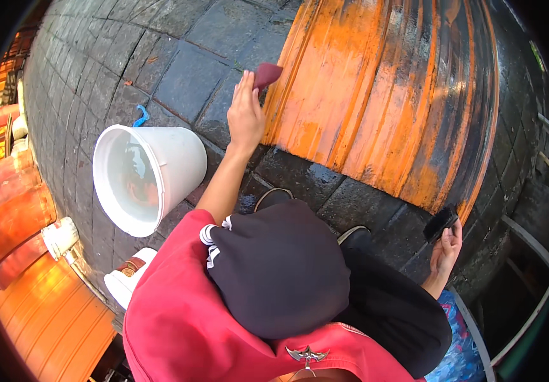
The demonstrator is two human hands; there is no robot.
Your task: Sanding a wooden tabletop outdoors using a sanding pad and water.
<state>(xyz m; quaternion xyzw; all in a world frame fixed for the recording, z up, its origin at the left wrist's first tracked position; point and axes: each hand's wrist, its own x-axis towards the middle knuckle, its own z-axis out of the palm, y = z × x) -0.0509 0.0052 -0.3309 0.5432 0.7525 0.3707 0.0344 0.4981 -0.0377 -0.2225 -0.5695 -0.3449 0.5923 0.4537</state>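
My left hand (246, 114) has its fingertips on a maroon pad or cloth (267, 75) at the left edge of a wet, ribbed orange panel (338, 89), which lies on stone paving. My right hand (446, 248) grips a black brush (440, 223) at the panel's lower right corner. Left of my left arm stands a white bucket (188, 165) of clear liquid, with a small blue object (141, 116) just behind it.
Another white container (122, 286) stands lower left. Orange and red roof panels (45, 305) show along the far left, beside a white pail (58, 235). A curved pale rail (535, 248) and a blue patterned surface (456, 344) are at the right. Dark paving (128, 57) surrounds the panel.
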